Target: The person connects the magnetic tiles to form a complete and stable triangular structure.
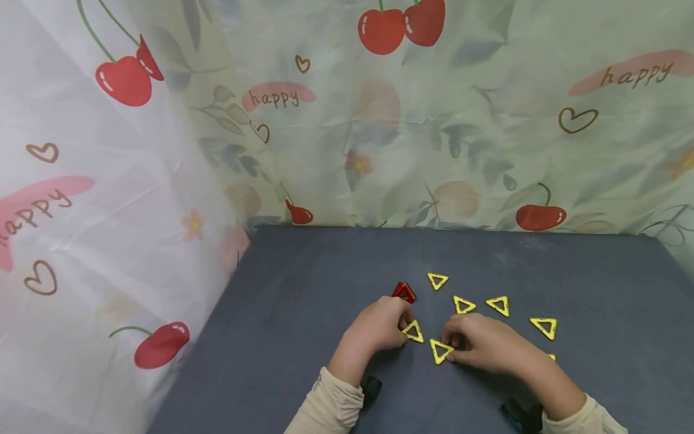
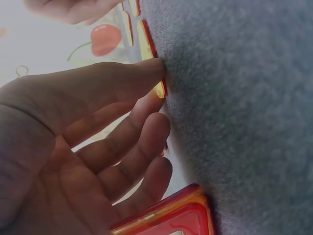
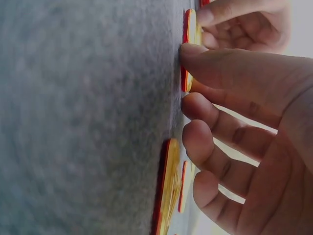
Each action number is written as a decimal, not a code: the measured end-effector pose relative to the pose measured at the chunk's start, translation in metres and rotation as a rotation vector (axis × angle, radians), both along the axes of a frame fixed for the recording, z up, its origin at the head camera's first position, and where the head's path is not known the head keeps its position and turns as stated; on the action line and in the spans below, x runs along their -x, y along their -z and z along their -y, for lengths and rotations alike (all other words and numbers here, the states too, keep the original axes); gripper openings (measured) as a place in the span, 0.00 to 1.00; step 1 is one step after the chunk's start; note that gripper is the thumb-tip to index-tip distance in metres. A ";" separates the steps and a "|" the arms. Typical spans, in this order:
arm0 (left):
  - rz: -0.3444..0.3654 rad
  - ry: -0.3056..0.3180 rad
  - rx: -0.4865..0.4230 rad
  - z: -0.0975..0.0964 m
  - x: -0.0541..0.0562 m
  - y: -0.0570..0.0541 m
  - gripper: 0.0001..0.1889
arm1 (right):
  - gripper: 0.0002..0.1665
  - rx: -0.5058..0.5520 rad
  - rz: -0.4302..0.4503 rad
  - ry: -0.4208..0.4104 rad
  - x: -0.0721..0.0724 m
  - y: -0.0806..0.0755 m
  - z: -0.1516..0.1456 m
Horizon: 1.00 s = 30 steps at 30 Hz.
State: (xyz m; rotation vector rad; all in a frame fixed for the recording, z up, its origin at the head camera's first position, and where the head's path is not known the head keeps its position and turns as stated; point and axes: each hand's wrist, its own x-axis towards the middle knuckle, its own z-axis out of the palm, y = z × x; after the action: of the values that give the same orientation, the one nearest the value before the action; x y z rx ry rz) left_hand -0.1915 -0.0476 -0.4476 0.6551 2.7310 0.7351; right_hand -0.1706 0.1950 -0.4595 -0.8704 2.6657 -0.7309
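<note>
Small triangular tiles with open centres, yellow on top and red below, lie about both hands. My left hand [image 1: 382,325] pinches one yellow triangular tile [image 1: 419,332] between thumb and index finger; the left wrist view shows the thumb over its end. To its right, my right hand [image 1: 490,343] pinches another yellow triangular tile [image 1: 434,351], seen edge-on as a red-and-yellow tile [image 3: 186,81] in the right wrist view. The two tiles lie close, with a small gap between them in the head view. Just beyond the left fingers sits a red triangular piece [image 1: 403,292].
Further yellow triangles lie behind and right of the hands, among them a far tile [image 1: 438,276], a middle tile [image 1: 456,304] and a right tile [image 1: 544,320]. The dark grey tabletop [image 1: 303,289] ends at a cherry-patterned cloth [image 1: 336,132] behind and at left.
</note>
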 end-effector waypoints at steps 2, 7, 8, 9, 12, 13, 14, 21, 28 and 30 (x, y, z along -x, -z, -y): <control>0.004 0.009 0.010 0.000 0.000 -0.001 0.07 | 0.09 0.003 0.000 0.000 0.002 0.000 -0.002; 0.008 0.021 0.038 -0.002 -0.002 -0.003 0.13 | 0.09 0.008 -0.009 0.029 0.005 0.002 -0.008; 0.008 0.020 0.044 -0.002 -0.002 -0.004 0.12 | 0.09 0.006 -0.014 0.040 0.005 0.003 -0.008; 0.009 0.021 0.050 -0.003 -0.003 -0.005 0.11 | 0.09 0.006 -0.021 0.049 0.005 0.003 -0.009; 0.030 0.033 0.063 -0.004 -0.004 -0.007 0.09 | 0.09 0.005 -0.051 0.063 0.006 0.004 -0.009; 0.037 0.039 0.064 -0.005 -0.005 -0.007 0.10 | 0.09 0.006 -0.057 0.064 0.006 0.004 -0.010; 0.043 0.045 0.066 -0.005 -0.005 -0.007 0.10 | 0.08 0.006 -0.059 0.065 0.006 0.004 -0.009; 0.070 0.083 0.050 -0.009 -0.007 -0.007 0.10 | 0.09 0.002 -0.061 0.061 0.007 0.005 -0.008; 0.062 0.137 0.050 -0.013 -0.006 -0.006 0.07 | 0.08 0.023 -0.033 0.024 0.004 0.004 -0.003; 0.059 0.143 0.051 -0.013 -0.005 -0.005 0.07 | 0.08 0.023 -0.033 0.018 0.003 0.003 -0.002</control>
State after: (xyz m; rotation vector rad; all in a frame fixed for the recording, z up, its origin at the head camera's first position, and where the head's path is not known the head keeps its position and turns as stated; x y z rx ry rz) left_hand -0.1863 -0.0345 -0.4427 0.7953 2.6083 0.6391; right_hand -0.1739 0.1975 -0.4628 -0.8726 2.7024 -0.7597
